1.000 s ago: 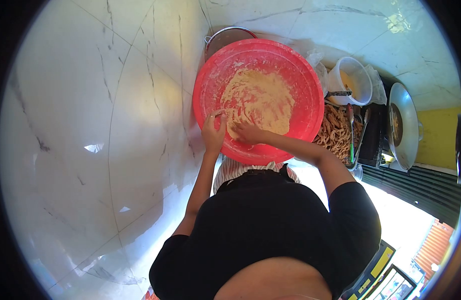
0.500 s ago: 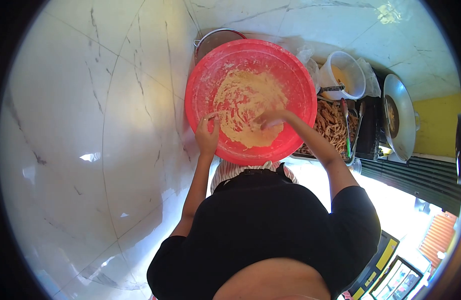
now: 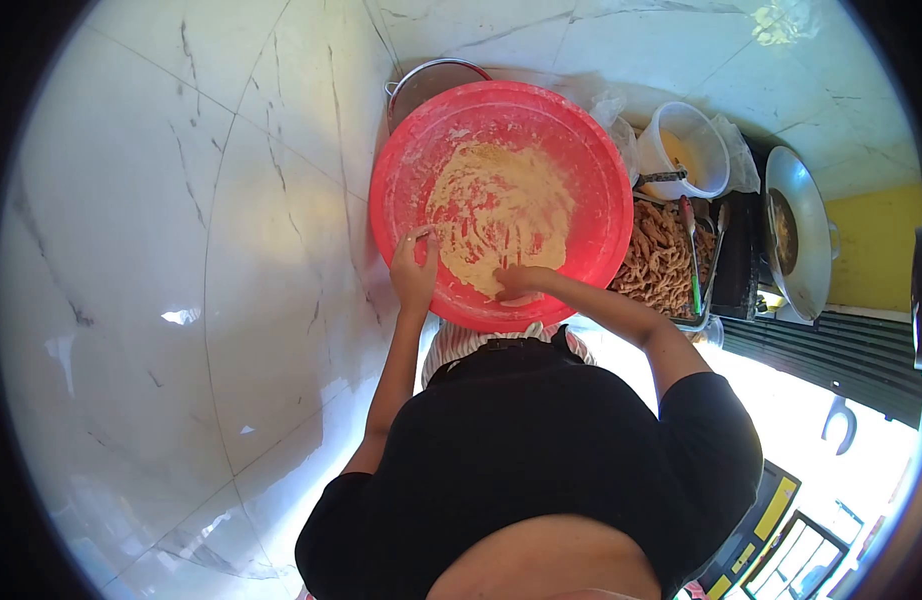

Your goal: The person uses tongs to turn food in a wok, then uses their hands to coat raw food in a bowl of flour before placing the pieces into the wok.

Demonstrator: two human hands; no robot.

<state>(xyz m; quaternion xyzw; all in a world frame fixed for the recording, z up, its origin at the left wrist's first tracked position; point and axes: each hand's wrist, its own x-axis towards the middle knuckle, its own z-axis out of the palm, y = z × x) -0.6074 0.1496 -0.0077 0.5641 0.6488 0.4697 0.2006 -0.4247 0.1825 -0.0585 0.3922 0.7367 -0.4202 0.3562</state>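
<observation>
A large red basin (image 3: 598, 200) holds pale yellow flour (image 3: 511, 190), spread thinly with finger streaks through it. My left hand (image 3: 414, 265) is closed on the basin's left rim, with the fingertips bent over the inner side. Down in the flour near the front of the basin is my right hand (image 3: 518, 283), its fingers pointing left and down and touching the powder. Whether those fingers hold anything is too small to tell.
Right of the basin, a tray of brown fried strips (image 3: 661, 262) carries tongs (image 3: 694, 265). Behind it stands a white tub (image 3: 716, 155) of yellowish liquid. A wide metal pan (image 3: 806, 230) is farther right. A metal pot's rim (image 3: 421, 72) shows behind the basin.
My right hand has moved toward me and slightly left through the flour, leaving fresh streaks. My left hand has stayed at the rim.
</observation>
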